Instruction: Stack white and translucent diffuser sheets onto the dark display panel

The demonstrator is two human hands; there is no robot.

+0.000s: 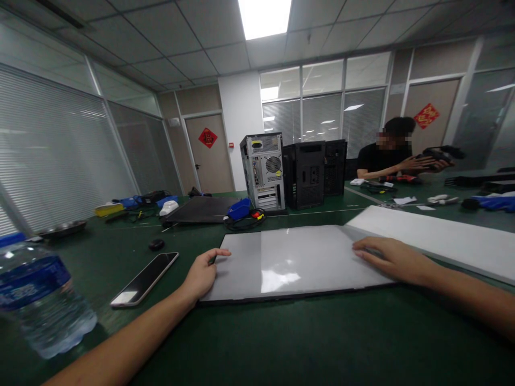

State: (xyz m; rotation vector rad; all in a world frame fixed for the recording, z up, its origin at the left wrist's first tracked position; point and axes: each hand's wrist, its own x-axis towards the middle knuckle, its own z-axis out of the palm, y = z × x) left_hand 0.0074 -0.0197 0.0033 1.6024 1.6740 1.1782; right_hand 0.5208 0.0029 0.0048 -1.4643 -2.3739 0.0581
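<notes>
A flat white panel point(306, 260) with a thin black frame lies in front of me; glossy clear film over most of it reflects the light. My left hand point(201, 274) grips the panel's left edge, one finger reaching over the white face and the other fingers partly hidden. At the right edge, my right hand point(396, 260) holds the panel with its fingertips on the face; its lower fingers are out of sight. A larger white sheet-like panel point(446, 238) lies behind my right hand.
Left are a phone point(145, 280), a water bottle point(38, 295) and a black mouse point(156, 244). Behind the panel stand computer cases point(263, 171), a dark flat panel point(201, 209) and a blue connector point(239, 208). A co-worker point(388, 153) handles a dark device at the far right.
</notes>
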